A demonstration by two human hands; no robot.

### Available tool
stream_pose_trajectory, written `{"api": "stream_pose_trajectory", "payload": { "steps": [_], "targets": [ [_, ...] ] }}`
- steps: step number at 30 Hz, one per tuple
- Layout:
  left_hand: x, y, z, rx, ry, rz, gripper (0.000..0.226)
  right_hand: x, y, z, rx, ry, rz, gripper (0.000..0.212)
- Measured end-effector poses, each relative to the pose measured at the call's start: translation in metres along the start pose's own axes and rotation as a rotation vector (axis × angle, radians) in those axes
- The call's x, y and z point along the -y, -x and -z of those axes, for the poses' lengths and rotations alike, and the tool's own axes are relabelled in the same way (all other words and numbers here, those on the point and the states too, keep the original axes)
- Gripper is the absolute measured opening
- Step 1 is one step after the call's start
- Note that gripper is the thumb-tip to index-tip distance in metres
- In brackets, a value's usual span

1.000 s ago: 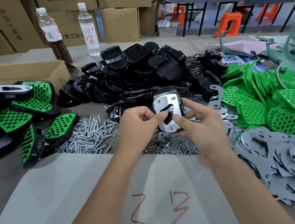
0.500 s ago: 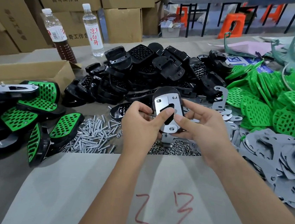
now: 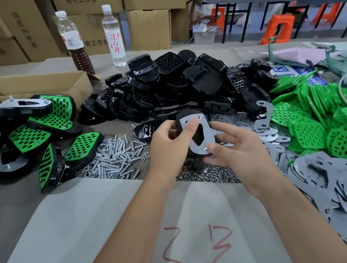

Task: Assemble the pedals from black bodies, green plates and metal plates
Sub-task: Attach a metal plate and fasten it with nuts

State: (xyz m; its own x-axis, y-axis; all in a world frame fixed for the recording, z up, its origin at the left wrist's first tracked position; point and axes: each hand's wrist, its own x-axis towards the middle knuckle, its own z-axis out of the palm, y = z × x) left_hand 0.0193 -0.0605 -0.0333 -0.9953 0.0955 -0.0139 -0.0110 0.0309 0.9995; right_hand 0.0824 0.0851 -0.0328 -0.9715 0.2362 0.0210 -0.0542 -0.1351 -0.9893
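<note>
I hold a black pedal body with a metal plate (image 3: pixel 203 132) on its upper face, above the table's middle. My left hand (image 3: pixel 169 146) pinches its left edge, thumb on the plate. My right hand (image 3: pixel 239 154) supports it from the right and below, fingers spread. A heap of black bodies (image 3: pixel 179 88) lies behind. Green plates (image 3: pixel 321 118) are piled at the right, grey metal plates (image 3: pixel 339 185) in front of them. Finished pedals (image 3: pixel 38 133) with green faces lie at the left.
Screws (image 3: pixel 113 159) and nuts (image 3: pixel 206 175) lie loose just beyond a grey sheet (image 3: pixel 114 222) with red marks. An open cardboard box (image 3: pixel 33 85) and two bottles (image 3: pixel 114 36) stand at the back left. Cartons line the wall.
The pedal in my hands has tilted, its plate now slanting to the right. My left thumb has shifted onto the plate's upper left and my right fingers have spread wider.
</note>
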Motion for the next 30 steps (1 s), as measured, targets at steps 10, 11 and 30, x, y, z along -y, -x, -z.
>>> {"api": "stream_pose_trajectory", "payload": {
  "steps": [10,11,30],
  "targets": [
    [-0.009,-0.004,0.016,0.240,0.322,0.221,0.023,-0.004,-0.002,-0.001,-0.015,0.005,0.030,0.042],
    [-0.009,-0.004,0.016,0.230,0.321,0.213,0.021,-0.003,-0.001,-0.001,-0.011,0.008,0.035,0.042],
    [-0.010,0.000,0.009,0.148,0.350,0.166,0.009,-0.005,-0.002,-0.004,-0.025,0.083,0.105,0.046]
  ]
}}
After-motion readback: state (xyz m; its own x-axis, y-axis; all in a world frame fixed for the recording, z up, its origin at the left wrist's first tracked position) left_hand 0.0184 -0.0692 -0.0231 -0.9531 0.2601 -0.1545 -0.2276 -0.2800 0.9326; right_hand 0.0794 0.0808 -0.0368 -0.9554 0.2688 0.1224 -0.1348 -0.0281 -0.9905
